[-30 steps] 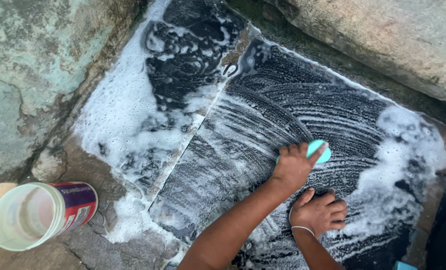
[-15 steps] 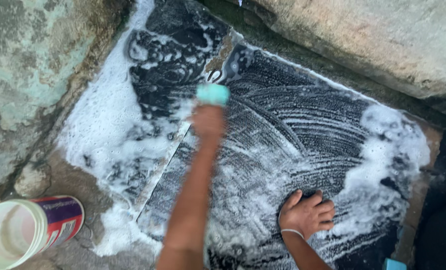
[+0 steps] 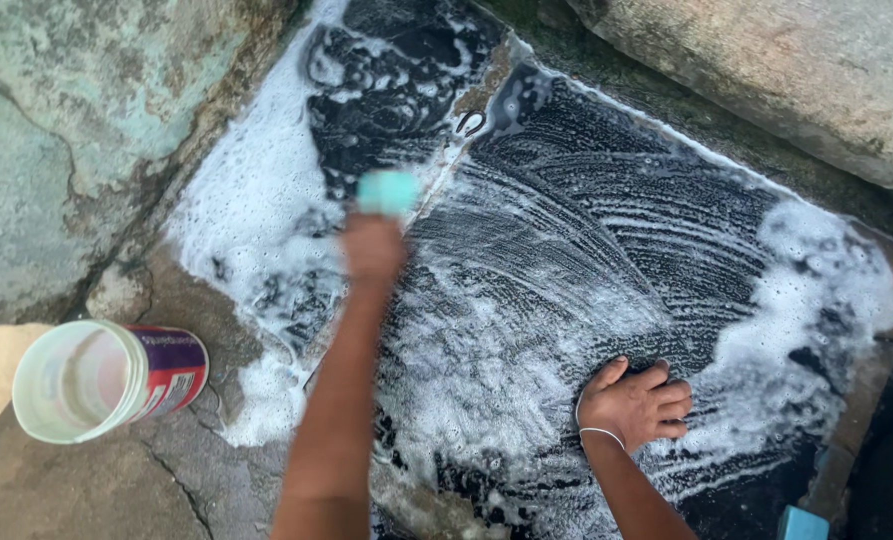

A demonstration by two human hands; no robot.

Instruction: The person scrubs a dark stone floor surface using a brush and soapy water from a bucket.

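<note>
Left hand (image 3: pixel 372 245) swept brush (image 3: pixel 387 191) farther left.

A white plastic tub (image 3: pixel 101 380) with a purple and red label lies on its side on the cracked stone ground (image 3: pixel 116 490), its open mouth facing left. Above the tub rises a greenish weathered rock (image 3: pixel 76 130). Far right of the tub, a small blue block (image 3: pixel 801 523) sits at the bottom edge, with a pale stone slab (image 3: pixel 786 70) high above it.

Tub (image 3: pixel 106 380) lies left of cloth (image 3: pixel 586 260); right hand (image 3: pixel 634 403) on cloth
</note>
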